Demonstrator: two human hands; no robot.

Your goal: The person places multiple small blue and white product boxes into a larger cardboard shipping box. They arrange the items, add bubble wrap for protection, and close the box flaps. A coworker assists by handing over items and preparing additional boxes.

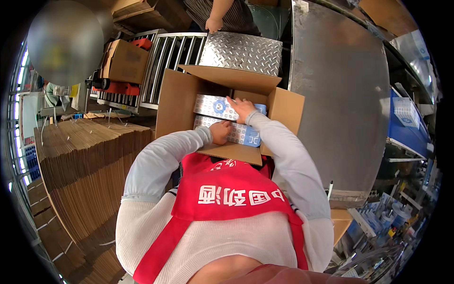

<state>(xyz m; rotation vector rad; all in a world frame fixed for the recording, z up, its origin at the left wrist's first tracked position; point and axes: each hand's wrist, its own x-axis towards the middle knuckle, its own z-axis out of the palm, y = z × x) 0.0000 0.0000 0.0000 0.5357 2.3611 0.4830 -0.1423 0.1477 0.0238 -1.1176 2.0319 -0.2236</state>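
So you've got both hands down inside an open cardboard box [176,106] right in front of you, flaps folded outward. Two white-and-blue patterned cartons sit in there side by side: the far carton [213,107] lies toward the back and the near carton [248,135] is closer to your chest, with a narrow dark gap between them at the left end.

Your right hand [242,110] is on the far carton, fairly open, fingers spread over its top instead of wrapped around it. Your left hand [220,132] is on the near carton around its far edge, fingers partly curled. Can't tell from up here if it's actually gripping anything, since the fingertips are hidden.

You're wearing a red apron [231,189] and pale grey sleeve covers [158,154]. Just past the box there's a diamond-plate metal platform [241,53], with a roller conveyor [175,48] to its left. A co-worker's hand [214,25] is at the platform's far edge. Over on your left stands a big stack of flattened cardboard [94,165], and beyond that a brown carton [126,61] by some red parts. A long steel desk [340,94] runs along your right.
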